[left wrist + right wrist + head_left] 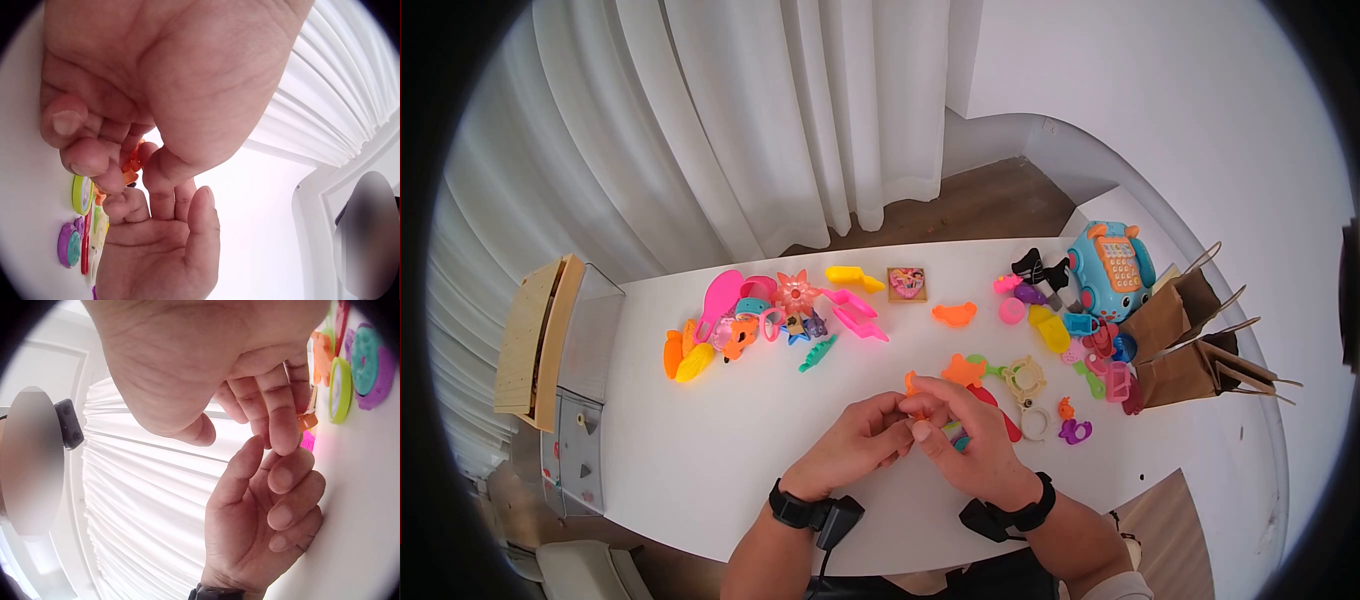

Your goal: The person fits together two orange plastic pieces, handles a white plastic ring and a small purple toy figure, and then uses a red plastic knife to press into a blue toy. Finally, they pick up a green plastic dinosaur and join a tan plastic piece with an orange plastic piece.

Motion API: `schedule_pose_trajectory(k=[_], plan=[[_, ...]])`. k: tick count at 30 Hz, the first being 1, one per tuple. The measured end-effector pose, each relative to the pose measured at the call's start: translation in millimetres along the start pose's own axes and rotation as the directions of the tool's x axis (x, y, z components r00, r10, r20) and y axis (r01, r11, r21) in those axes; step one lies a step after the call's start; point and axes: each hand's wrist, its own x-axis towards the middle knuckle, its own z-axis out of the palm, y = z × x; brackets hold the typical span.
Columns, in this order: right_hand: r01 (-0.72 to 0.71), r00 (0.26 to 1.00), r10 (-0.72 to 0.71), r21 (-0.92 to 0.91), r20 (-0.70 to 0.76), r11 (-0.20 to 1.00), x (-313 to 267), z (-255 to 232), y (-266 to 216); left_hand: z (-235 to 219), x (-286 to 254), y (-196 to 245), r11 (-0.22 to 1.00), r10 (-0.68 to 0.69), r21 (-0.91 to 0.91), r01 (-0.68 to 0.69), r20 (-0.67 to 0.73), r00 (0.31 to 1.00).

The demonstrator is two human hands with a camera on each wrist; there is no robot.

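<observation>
On the white desk [670, 470], a pink paddle [722, 293], a yellow piece [693, 363] and a coral flower [796, 292] crowd together at the left, with a teal piece [818, 353] just beside them; near the far edge lie a yellow scoop [846, 275] and a small square box [907, 284]; a beige ring [1041, 378] and a purple piece [1075, 432] lie right of the middle; a blue toy phone [1092, 267] and brown paper bags [1165, 322] stand at the right end
</observation>
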Motion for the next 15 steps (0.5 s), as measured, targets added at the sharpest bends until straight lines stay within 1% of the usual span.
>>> schedule_pose_trajectory(k=[5,7,15], plan=[[0.009,1.000,-0.009,0.001,-0.005,1.000,-0.5,-0.3,-0.5,1.2,-1.3,2.9,1.000,-0.008,0.012,0.008,-0.004,1.000],[-0.027,0.998,0.028,-0.021,0.054,0.999,-1.1,-3.1,-3.0,0.6,-1.3,2.3,1.000,-0.005,0.016,0.004,0.004,1.000],[-0.036,0.997,0.038,-0.032,0.063,0.999,-1.2,-3.1,-4.3,1.2,-0.7,0.3,1.000,0.004,0.017,-0.004,-0.003,1.000]])
